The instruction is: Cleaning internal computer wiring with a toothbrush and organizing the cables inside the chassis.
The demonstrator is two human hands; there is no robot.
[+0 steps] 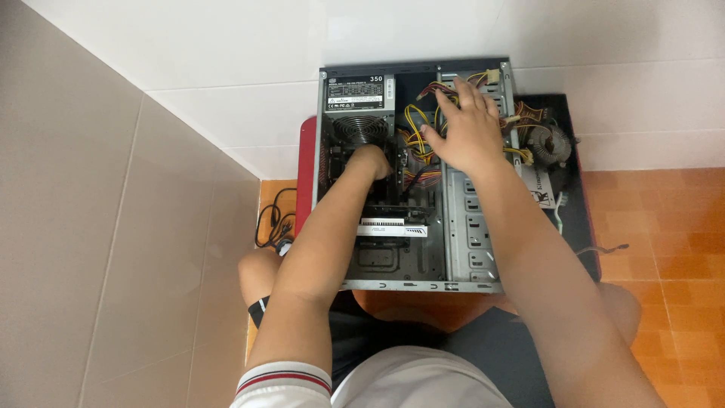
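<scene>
computer case: bare grey metal, matt
cables: coloured plastic coating, smooth
floor tiles: orange, slightly glossy
wall: white tiles, smooth

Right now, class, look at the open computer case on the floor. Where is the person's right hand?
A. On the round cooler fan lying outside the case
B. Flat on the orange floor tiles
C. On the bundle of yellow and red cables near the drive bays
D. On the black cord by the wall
C: the right hand rests on the yellow and red cables inside the open case, while the round cooler lies untouched outside it.
</scene>
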